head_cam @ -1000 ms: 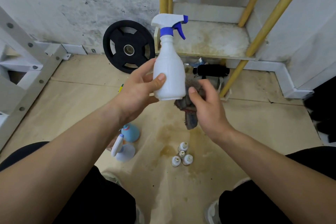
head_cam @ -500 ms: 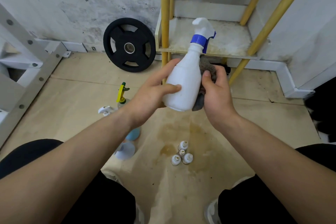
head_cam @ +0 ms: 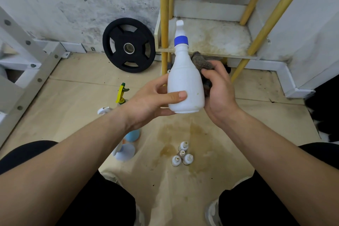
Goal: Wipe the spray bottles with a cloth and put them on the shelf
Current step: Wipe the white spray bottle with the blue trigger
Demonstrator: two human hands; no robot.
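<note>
a grubby corner of a room is shown: a stained white wall (head_cam: 73,5), a beige floor (head_cam: 266,124) marked with brownish spills, and a low shelf (head_cam: 220,42) carried on yellow poles, its board soiled. a black weight plate (head_cam: 129,48) is leaned against the wall just beside the shelf.

a white spray bottle (head_cam: 185,86) with a blue collar is held upright in the air between the two hands, in front of the shelf's edge and not yet on it. the left hand (head_cam: 152,101) is closed round the lower body, thumb laid across the front, so that the bottle is steadied and can be turned. the right hand (head_cam: 220,91) is wrapped round a dark grey cloth (head_cam: 200,61), which is pressed against the bottle's right side and shoulder; the fingers behind it are hidden. the nozzle is pointed away from the person.

the wiping step is judged to be in progress. on the floor under the left forearm a yellow-triggered sprayer (head_cam: 122,92), a light blue bottle (head_cam: 133,135) and a pale bottle (head_cam: 124,152) are stood, partly hidden, within easy reach. four small bottles (head_cam: 181,154) are grouped close by. much of the task is therefore judged to be left.
</note>
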